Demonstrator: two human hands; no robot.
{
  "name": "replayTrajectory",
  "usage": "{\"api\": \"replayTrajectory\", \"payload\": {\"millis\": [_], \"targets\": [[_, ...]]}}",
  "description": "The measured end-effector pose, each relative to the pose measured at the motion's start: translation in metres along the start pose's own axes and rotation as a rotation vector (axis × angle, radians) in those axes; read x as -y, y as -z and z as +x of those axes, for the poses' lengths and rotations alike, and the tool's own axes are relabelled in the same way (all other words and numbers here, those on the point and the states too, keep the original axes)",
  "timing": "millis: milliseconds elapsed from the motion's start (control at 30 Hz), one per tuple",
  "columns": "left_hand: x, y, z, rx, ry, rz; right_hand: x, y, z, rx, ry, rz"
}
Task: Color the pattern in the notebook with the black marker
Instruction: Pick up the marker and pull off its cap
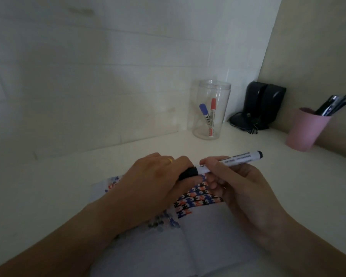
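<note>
Both hands are over an open notebook [208,240] that lies flat on a white table [248,142]. The right hand [240,188] holds the white body of the black marker [228,161] with its fingers wrapped around it. The left hand [158,180] grips the marker's black cap [189,172] at the left end. The cap looks like it sits on the marker, but the fingers hide the join. A gold ring [170,160] is on 1 finger of the left hand. The marker lies almost level, just above the page.

The pattern [198,200] on the page is made of small black, orange and blue shapes, partly hidden under the hands.

At the back by the wall stands a clear jar [210,90] with 2 markers in it, a blue marker [204,112] and a red marker [212,116]. To its right is a black thing [264,104] with cords. Farther right is a pink cup [304,130] full of dark pens [332,105].
</note>
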State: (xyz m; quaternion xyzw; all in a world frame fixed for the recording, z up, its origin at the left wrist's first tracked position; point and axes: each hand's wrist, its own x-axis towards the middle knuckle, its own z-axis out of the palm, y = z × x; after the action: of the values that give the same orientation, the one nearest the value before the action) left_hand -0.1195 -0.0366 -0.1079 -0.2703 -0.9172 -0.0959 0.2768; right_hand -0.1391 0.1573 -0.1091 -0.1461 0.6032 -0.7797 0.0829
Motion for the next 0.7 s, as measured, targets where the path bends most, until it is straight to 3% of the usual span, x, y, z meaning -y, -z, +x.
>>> {"api": "replayTrajectory", "payload": {"millis": [233, 333, 400, 433, 533, 600, 700], "targets": [[-0.008, 0.018, 0.005, 0.014, -0.076, -0.147, 0.008, -0.009, -0.004, 0.04, 0.098, 0.056], [-0.012, 0.025, 0.005, 0.03, 0.154, -0.56, 0.009, -0.014, -0.005, 0.08, 0.093, 0.116], [-0.01, 0.02, 0.002, 0.044, 0.226, -0.674, 0.007, -0.015, -0.005, 0.089, 0.078, 0.125], [-0.01, 0.019, 0.0, 0.048, 0.167, -0.608, 0.006, -0.015, -0.005, 0.074, 0.068, 0.129], [-0.001, 0.017, -0.002, 0.044, -0.055, -0.093, 0.004, -0.018, -0.006, 0.002, 0.06, 0.094], [0.0, 0.018, 0.002, 0.141, -0.048, -0.039, 0.004, -0.023, -0.007, -0.046, 0.038, 0.09], [0.002, 0.026, 0.006, 0.106, -0.08, 0.092, 0.004, -0.016, -0.003, -0.164, -0.082, 0.114]]}}
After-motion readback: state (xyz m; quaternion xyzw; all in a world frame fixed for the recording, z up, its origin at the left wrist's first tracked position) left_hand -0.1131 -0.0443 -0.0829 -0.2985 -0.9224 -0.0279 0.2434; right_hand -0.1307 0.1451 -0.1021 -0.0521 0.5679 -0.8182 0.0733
